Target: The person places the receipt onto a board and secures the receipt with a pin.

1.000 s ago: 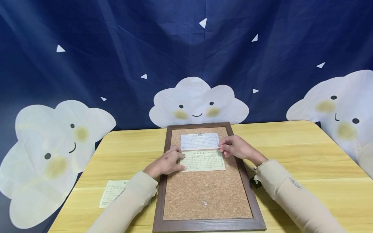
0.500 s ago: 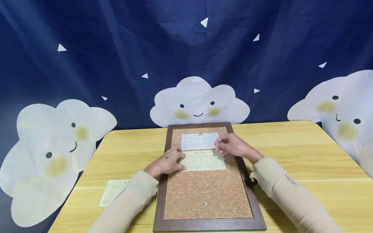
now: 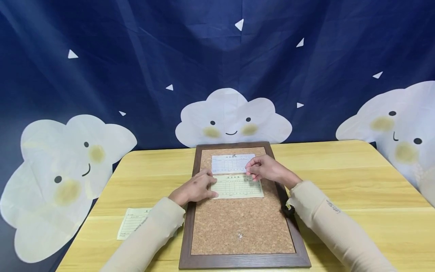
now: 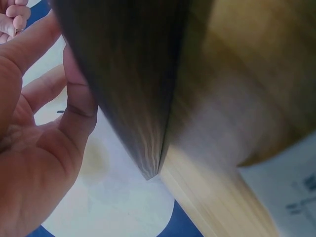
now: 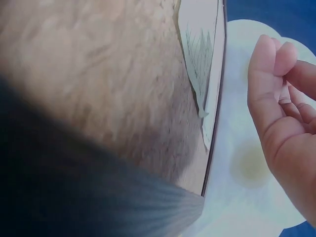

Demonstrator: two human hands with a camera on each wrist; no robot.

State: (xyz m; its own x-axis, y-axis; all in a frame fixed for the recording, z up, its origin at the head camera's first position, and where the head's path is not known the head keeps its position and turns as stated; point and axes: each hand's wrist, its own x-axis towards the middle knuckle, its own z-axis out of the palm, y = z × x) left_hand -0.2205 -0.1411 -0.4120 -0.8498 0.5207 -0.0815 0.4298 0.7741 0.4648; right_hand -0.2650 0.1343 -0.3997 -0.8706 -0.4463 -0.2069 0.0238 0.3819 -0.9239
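A brown-framed cork board (image 3: 242, 223) lies on the table, with a white printed form slip (image 3: 229, 164) near its far end. A pale yellow form slip (image 3: 234, 187) lies just below it. My left hand (image 3: 195, 187) rests over the board's left frame, thumb and fingers spread and touching the yellow slip's left edge. Thumb and index fingertips of my right hand (image 3: 266, 169) pinch together over the right side of the slips. A tiny pin (image 4: 19, 31) shows between those fingertips in the left wrist view; the fingers mostly hide it.
Another yellow slip (image 3: 134, 221) lies on the wooden table (image 3: 340, 162), partly under the left sleeve. Small clear bits (image 3: 239, 235) sit on the lower cork. A dark clip-like mark (image 3: 234, 155) tops the white slip. Behind the table hangs a blue cloud-print cloth (image 3: 153, 56).
My right hand has moved left from the slips' right edge to over their right part, fingertips still pinched. My left hand has stayed in place on the yellow slip.
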